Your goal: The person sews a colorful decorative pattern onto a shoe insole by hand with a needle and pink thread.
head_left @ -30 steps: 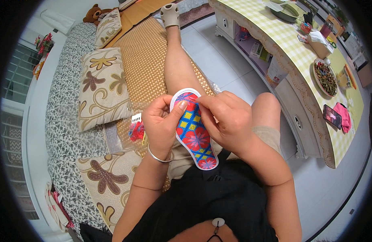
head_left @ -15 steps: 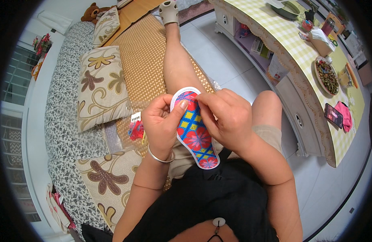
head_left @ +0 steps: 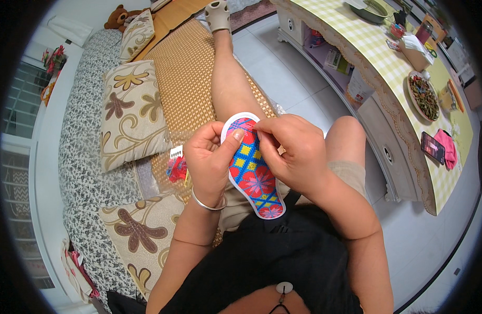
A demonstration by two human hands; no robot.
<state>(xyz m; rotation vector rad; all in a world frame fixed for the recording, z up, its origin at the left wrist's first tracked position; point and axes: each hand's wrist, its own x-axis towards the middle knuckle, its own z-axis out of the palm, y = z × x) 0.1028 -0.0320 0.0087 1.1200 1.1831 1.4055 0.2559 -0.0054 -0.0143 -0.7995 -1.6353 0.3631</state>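
- Far left of the work: a cushion point(head_left: 133, 115) with leaf and flower shapes lay on the woven mat point(head_left: 183, 68), well apart from both hands.
- Between cushion and left wrist: a small bundle of red and blue thread point(head_left: 176, 170) lay on the mat, just beyond the left hand's outer side. A white card with holes point(head_left: 176, 152) sat at its far end.
- Left hand point(head_left: 209, 157), bracelet point(head_left: 209, 207) at the wrist: closed on the left edge of the insole, thumb flat on the patterned face near the wide end. Fingers behind were mostly hidden.
- Middle: the insole point(head_left: 257, 179) was held up between the hands, above the lap. Wide end pointed away from the body; narrow end pointed back toward the black shirt point(head_left: 282, 256). Long axis leaned, wide end to the left, narrow end to the right. Patterned face was turned up toward the head.
- Key relation: both hands met the insole at its wide half; the left thumb and right fingertips were near each other across the face, a small gap between. The narrow end hung free of either hand.
- Right hand point(head_left: 296, 149): fingers curled, tips pinched together at the upper right of the insole. Could not tell whether anything thin was between them.
- Far right: a phone point(head_left: 433, 148) lay on the table, well apart from the right hand.
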